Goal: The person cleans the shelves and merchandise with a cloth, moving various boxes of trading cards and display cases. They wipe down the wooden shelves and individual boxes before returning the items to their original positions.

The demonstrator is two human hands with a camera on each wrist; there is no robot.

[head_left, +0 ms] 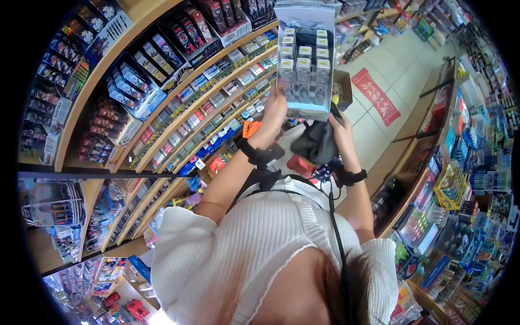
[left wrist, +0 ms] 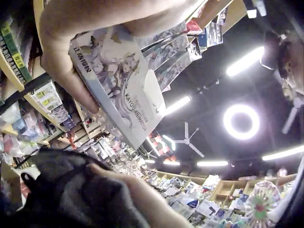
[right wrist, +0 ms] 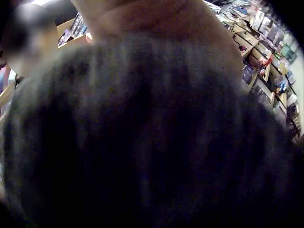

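Observation:
My left hand [head_left: 276,110] grips a display box [head_left: 306,112] by its left side, the fingers wrapped along its edge in the left wrist view. The box stands open with its printed lid raised, and small upright boxes [head_left: 304,67] fill it in rows. "KAYOU ANIMATION" is printed on the box's front panel [left wrist: 126,90] in the left wrist view. My right hand [head_left: 341,134] holds a dark cloth [head_left: 314,142] just below the right corner of the box. In the right wrist view the cloth [right wrist: 147,128] fills most of the picture and hides the fingers.
Curved wooden shelves [head_left: 162,127] packed with card boxes rise on the left. A low counter [head_left: 414,146] and crowded goods line the right. A brown carton [head_left: 342,89] stands behind the display box, and a red mat [head_left: 376,96] lies on the tiled floor [head_left: 401,59].

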